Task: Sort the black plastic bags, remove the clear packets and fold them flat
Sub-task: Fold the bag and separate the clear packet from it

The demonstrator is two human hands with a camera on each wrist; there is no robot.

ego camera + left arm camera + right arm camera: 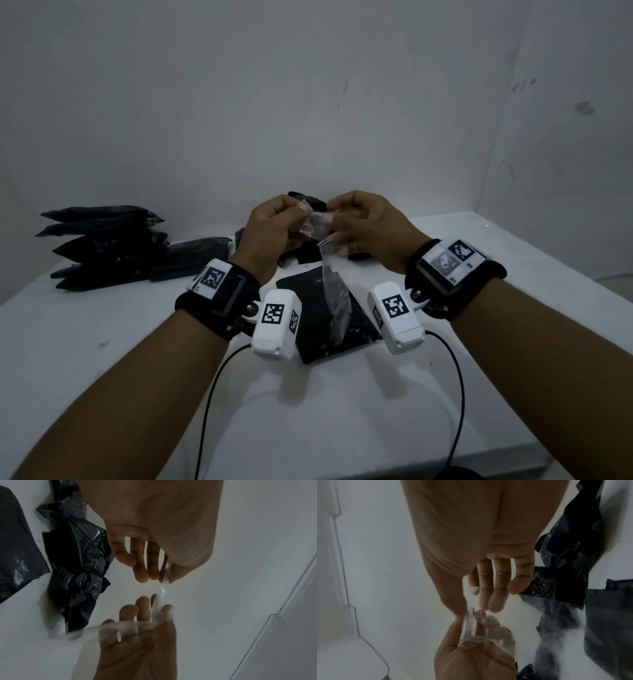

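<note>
Both hands are raised over the white table (102, 342), pinching one clear packet (317, 224) between them. My left hand (294, 214) pinches its left end between thumb and fingers, and my right hand (337, 219) pinches the right end. The packet's loose clear film (334, 294) hangs down over a flat black bag (308, 337) lying under the wrists. In the left wrist view the left hand (163, 576) grips the crumpled clear packet (163, 588). The right wrist view shows the right hand (469, 601) on the same clear packet (470, 626).
A stack of flat black bags (102, 246) lies at the table's far left. Crumpled black bags (77, 561) sit behind and under the hands, near the wall. Two black cables (212, 394) run off the front edge. The table's right edge (548, 274) is close to the right arm.
</note>
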